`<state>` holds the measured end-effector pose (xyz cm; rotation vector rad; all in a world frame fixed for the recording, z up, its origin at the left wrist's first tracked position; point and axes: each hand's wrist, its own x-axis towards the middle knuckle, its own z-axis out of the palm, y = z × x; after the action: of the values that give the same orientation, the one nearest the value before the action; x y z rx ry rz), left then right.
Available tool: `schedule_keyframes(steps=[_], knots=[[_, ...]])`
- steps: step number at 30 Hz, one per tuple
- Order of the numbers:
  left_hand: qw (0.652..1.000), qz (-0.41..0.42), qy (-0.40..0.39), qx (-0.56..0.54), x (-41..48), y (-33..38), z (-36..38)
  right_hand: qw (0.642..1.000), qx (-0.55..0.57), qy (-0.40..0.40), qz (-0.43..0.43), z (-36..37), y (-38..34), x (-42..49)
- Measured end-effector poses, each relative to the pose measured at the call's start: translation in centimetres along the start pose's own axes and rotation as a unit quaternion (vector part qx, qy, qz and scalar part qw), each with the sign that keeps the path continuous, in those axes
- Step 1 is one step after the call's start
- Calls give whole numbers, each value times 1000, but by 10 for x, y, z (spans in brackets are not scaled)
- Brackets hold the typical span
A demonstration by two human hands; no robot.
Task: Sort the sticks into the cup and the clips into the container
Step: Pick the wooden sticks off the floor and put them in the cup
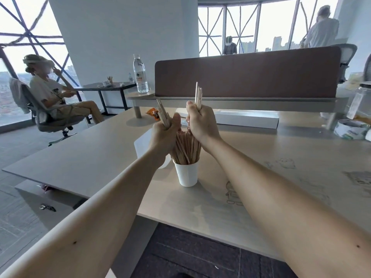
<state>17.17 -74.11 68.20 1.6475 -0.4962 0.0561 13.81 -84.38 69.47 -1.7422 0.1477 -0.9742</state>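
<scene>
The stick half of the sort is in hand. The left hand has its grip closed round a bundle of wooden sticks that leans off to the left. The right hand has its grip closed round a thinner bundle held upright. Both hover just above the white paper cup, which stands on the pale worktop, crammed with standing sticks that fan out of its mouth.

The next move looks like lowering each bundle, ends down, into whatever gaps remain. The cup is light and top-heavy (a sideways nudge could tip it), so going in one hand at a time seems wise. No clips are visible. A white container sits just behind the left forearm, its inside hidden.

Pencil doodles mark the worktop on the right. Farther back lie an orange wrapper and a long white box, under a shelf with a brown divider panel and a water bottle. A clear jar stands at the far right.

The room is a glass-walled office high over a city. A seated person occupies a swivel chair on the left, and others stand by the far windows.
</scene>
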Motion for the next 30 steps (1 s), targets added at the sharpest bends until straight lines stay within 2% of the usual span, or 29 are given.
schedule_keyframes(steps=[3,6,9,16,21,26,30], knots=[[1000,4,16,-4,5,0,-2,1000,-16,-7,-17,-2,-3,0],[1000,3,-4,-12,7,0,-3,1000,-20,-6,-16,-3,-5,0],[999,-11,-23,36,4,-1,-2,999,-30,-5,-21,-4,-3,0],[996,-24,-88,11,0,-8,-8,997,-43,-49,34,-11,8,-9],[1000,1,-30,8,2,-3,-6,995,-28,-70,65,-9,15,-14],[993,-24,-98,55,3,-10,-9,991,-41,-105,77,-10,22,-17],[998,-9,-56,-16,4,-14,-15,988,-27,-110,100,-11,27,-18]])
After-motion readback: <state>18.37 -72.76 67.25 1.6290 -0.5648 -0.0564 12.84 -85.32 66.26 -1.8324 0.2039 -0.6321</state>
